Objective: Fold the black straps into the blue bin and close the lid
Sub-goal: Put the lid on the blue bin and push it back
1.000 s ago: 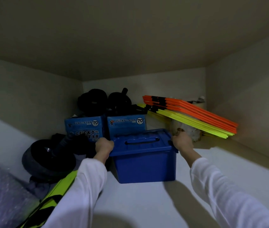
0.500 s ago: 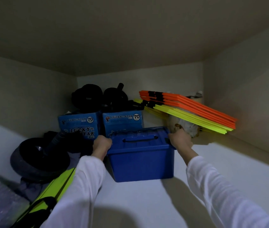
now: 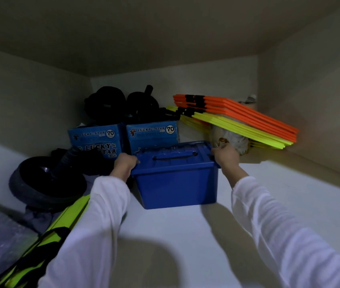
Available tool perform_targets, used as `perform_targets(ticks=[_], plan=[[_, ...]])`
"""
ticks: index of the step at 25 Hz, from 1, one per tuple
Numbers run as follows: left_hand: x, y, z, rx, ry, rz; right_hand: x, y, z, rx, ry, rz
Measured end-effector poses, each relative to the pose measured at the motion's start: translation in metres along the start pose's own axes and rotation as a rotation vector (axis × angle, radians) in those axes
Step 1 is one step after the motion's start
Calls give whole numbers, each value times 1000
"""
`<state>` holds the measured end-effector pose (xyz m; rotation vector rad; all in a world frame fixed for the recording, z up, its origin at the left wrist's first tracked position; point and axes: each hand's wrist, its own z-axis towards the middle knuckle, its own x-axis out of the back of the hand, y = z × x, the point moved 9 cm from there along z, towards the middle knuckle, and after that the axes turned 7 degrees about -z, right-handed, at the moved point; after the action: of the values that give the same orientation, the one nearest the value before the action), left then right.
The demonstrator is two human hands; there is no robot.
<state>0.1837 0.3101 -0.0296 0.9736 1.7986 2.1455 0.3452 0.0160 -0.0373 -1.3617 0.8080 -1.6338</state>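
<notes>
Both hands, left hand (image 3: 124,165) and right hand (image 3: 226,155), have fingers clamped on the closed blue bin (image 3: 175,175) on the shelf (image 3: 268,204), so I'd move it level and slow.

A storage cupboard shelf (image 3: 248,204), crowded with boxes (image 3: 152,134), foam boards (image 3: 237,119), gear.

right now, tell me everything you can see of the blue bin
The blue bin is a glossy, plastic-looking box that tapers toward its base. Its lid is on, with a moulded handle bar across the top. It sits upright on the white shelf. The left hand and right hand grip the lid's two ends.
</notes>
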Motion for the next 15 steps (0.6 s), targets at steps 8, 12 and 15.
perform_targets(ticks=[8,12,15], plan=[[0,2,-3,-8,27,-22,6,-24,-3,144,32,-223],[-2,0,-2,8,9,-22,7,-29,-2,203,20,-316],[0,2,-4,18,18,-16,4,-15,8,124,-29,-85]])
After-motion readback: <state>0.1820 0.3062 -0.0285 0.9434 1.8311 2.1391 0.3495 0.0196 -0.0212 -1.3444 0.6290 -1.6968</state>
